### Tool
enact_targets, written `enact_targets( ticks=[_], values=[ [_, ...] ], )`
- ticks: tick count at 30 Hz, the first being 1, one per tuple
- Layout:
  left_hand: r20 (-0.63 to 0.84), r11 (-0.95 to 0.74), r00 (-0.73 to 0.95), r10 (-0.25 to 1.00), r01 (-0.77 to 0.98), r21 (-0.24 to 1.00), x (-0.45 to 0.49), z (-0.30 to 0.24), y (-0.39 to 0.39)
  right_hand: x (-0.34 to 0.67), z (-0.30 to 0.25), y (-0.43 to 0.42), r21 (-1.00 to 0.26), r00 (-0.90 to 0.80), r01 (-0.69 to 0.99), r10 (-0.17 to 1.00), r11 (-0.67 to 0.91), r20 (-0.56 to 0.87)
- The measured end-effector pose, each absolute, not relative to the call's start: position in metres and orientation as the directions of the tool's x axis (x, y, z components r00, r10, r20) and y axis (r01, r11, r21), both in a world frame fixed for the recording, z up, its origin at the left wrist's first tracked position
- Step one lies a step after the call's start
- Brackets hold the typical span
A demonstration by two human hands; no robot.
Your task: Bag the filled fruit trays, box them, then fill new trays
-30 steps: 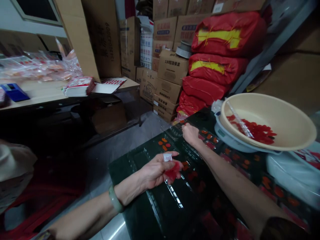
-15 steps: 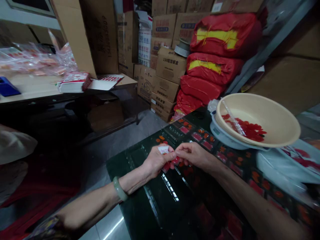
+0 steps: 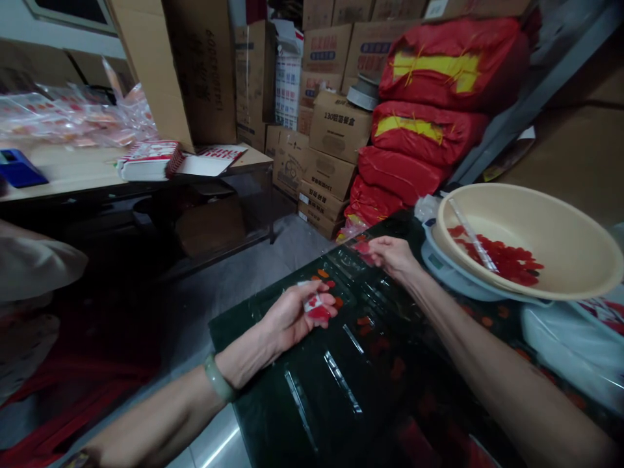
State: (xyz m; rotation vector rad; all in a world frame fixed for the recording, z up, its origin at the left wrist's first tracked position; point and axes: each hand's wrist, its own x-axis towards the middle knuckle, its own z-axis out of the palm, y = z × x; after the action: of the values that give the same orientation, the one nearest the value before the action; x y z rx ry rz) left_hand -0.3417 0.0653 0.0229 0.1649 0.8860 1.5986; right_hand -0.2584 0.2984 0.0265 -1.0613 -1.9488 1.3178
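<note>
Hands now well apart; a moment ago they met over the black plastic tray [image 3: 312,390]. L hand [image 3: 297,318], w/ jade bangle [image 3: 218,378], sits above the tray's near edge, fingers curled together round a small white-and-red slip [image 3: 312,302] and a few red pieces [image 3: 320,313]. R hand [image 3: 394,257] is now at the tray's far end, thumb and fingers pinched together on a clear plastic sachet [image 3: 359,247] w/ red inside; how firm the pinch is, can't tell. Orange and red bits lie in the tray's cells, dim and hard to make out. Beige basin [image 3: 531,227] on a digital scale [image 3: 439,263] stands just right of the tray, holding a heap of red pieces [image 3: 502,263] and a clear plastic strip [image 3: 472,227]. Red sacks [image 3: 424,123] are stacked beyond the tray.
</note>
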Motion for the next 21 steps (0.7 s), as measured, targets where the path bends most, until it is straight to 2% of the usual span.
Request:
enact_targets(
  ticks=[2, 4, 8, 11, 16, 21],
  values=[
    [-0.346, 0.030, -0.171, 0.923, -0.863, 0.505, -0.344, 0.021, 0.060, -0.278, 0.014, 0.317, -0.896, -0.459, 0.373, 0.887, 0.241, 0.048],
    [-0.336, 0.023, -0.150, 0.930, -0.887, 0.461, -0.345, 0.019, 0.055, -0.294, 0.003, 0.327, -0.837, -0.411, 0.468, 0.908, 0.285, 0.079],
    [-0.374, -0.010, -0.223, 0.900, -0.869, 0.495, -0.346, 0.020, 0.047, -0.305, -0.006, 0.328, -0.647, -0.387, 0.657, 0.909, 0.388, 0.152],
    [-0.366, -0.056, -0.309, 0.878, -0.824, 0.563, -0.348, 0.023, 0.045, -0.295, -0.002, 0.322, -0.505, -0.413, 0.732, 0.887, 0.458, 0.206],
    [-0.274, -0.119, -0.386, 0.881, -0.740, 0.661, -0.345, 0.025, 0.046, -0.271, 0.008, 0.302, -0.326, -0.573, 0.706, 0.778, 0.628, 0.259],
    [-0.289, -0.129, -0.411, 0.865, -0.738, 0.662, -0.337, 0.021, 0.044, -0.271, 0.003, 0.291, -0.249, -0.698, 0.647, 0.691, 0.721, 0.187]
  ],
)
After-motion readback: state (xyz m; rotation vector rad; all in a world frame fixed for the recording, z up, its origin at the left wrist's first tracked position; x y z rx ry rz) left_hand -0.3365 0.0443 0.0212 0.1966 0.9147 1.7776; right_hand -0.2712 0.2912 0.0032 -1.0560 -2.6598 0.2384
